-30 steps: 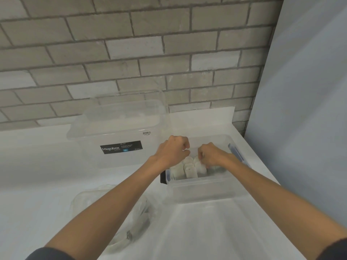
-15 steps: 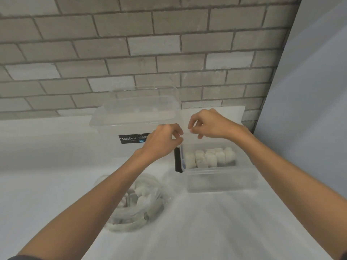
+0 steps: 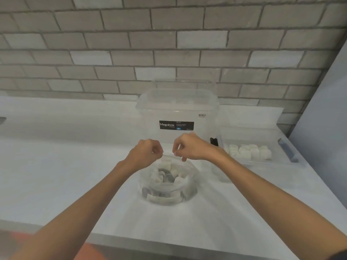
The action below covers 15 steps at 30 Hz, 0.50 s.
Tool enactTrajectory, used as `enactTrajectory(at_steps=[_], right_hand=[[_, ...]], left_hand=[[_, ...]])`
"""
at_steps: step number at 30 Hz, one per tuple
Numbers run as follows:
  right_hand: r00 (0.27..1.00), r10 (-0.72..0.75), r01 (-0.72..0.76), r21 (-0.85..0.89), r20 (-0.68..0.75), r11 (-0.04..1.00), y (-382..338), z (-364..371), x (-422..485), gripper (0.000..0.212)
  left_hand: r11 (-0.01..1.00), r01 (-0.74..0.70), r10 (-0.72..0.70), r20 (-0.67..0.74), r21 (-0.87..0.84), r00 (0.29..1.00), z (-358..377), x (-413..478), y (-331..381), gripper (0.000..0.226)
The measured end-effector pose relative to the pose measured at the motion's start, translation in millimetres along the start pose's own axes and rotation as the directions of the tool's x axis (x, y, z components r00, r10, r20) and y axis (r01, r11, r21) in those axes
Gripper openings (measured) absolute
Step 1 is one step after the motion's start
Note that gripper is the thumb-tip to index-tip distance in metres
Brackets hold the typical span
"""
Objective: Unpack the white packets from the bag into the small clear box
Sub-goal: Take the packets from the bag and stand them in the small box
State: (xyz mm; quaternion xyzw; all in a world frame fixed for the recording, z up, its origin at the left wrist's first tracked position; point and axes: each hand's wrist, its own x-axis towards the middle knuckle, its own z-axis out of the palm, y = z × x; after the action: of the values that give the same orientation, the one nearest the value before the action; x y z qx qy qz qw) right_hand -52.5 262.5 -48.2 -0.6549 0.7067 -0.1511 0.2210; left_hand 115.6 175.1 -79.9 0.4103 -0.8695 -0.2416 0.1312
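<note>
Both hands hover over the mouth of the bag. Left hand (image 3: 145, 153) and right hand (image 3: 189, 147) have the fingers curled inward, with the thumbs close to the fingertips. Whether they pinch the thin rim or hold nothing cannot be determined, as the film is almost invisible there.

The soft clear plastic bag (image 3: 191, 184) stands on the white table top (image 3: 56, 166), near centre, with white paper packets (image 3: 165, 198) heaped inside. The small clear plastic box (image 3: 262, 136) sits to the right, well apart from the bag, and holds a row of white packets (image 3: 249, 152) on edge. A tall clear storage tub with a black label (image 3: 178, 113) stands on the far side, just beyond the hands.

Probable faults:
- The bag looks limp and unsupported. A pull on one side of the rim is likely to tip it and spill packets.
- A grasp through the film rather than through the mouth is likely to lift the whole bag.
- The route to the right passes the tub's near corner. A knock there may drop a packet.
- The row in the box appears loosely packed. A careless insertion may topple it.
</note>
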Motion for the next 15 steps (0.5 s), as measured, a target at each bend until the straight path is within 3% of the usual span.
enactTrajectory(at_steps=[6,12,15], right_hand=[[0.993,0.096,-0.094,-0.025,0.073,0.995,-2,53,20,0.021],[0.979,0.194,-0.188,-0.091,0.062,0.978,-3,95,37,0.01],[0.969,0.24,-0.236,-0.074,0.053,0.969,-7,105,38,0.028]], left_hand=[[0.986,-0.04,0.024,0.1,0.164,0.995,11,-13,-21,0.018],[0.974,-0.032,0.011,0.095,0.223,0.995,15,-18,-26,0.025],[0.973,-0.041,0.02,0.095,0.225,0.995,15,-19,-26,0.024]])
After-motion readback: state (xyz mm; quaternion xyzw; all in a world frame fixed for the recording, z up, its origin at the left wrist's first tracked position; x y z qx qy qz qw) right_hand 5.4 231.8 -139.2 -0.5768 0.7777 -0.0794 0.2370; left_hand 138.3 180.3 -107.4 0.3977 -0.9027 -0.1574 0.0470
